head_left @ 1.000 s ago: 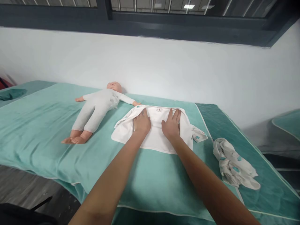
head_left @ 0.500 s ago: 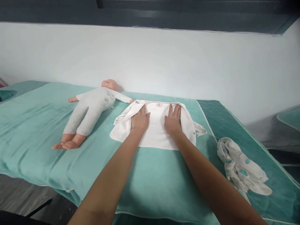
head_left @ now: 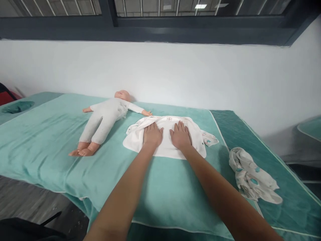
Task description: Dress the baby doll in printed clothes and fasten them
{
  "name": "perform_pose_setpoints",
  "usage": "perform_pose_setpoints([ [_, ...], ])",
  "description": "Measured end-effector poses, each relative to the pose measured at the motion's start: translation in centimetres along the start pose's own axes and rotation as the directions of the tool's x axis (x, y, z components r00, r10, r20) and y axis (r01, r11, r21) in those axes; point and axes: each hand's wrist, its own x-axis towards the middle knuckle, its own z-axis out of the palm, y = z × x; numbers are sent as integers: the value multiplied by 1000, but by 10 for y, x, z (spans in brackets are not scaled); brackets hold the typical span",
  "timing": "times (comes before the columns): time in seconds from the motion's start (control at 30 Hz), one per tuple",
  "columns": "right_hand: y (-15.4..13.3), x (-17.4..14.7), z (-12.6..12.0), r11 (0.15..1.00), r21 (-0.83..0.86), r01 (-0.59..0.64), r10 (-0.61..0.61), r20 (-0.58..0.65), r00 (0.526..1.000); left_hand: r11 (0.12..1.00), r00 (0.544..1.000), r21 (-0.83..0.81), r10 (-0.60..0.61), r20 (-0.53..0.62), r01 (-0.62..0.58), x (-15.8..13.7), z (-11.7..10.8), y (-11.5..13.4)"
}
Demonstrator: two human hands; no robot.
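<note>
A small white baby top (head_left: 165,147) lies spread on the teal bed cover, its front opened to show the plain inside and a neck label at the far edge. My left hand (head_left: 152,135) rests palm down on the left part of the cloth, fingers stretched toward the neckline. On the right part, my right hand (head_left: 181,135) lies flat with its fingers spread. Neither hand grips anything. A printed sleeve sticks out at the garment's right. Left of the top, a baby doll (head_left: 105,115) in white lies on its back, one hand close to the garment's far left corner.
A crumpled white garment with teal prints (head_left: 254,179) lies at the right on the darker teal cover (head_left: 281,187). Behind the bed (head_left: 50,134) runs a white wall (head_left: 175,73) below a dark window frame (head_left: 190,31). The bed's front left edge drops to a grey floor (head_left: 30,197).
The camera view has tilted up, showing more of the window. Both hands have slid slightly toward me over the cloth, coming off the neckline folds and lying flatter.
</note>
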Motion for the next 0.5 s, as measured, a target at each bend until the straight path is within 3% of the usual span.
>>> perform_pose_setpoints([
  [0.2,-8,-32,-9,998,-6,65,-64,35,997,976,973,-84,190,-133,-202,-58,-23,-7],
  [0.37,-9,-81,-27,986,18,166,-164,-87,983,987,975,-17,158,-157,-163,-112,-43,-24],
  [0.5,-3,-110,-42,983,-46,180,-184,-120,975,983,972,-12,181,-148,-184,-128,-46,-29],
])
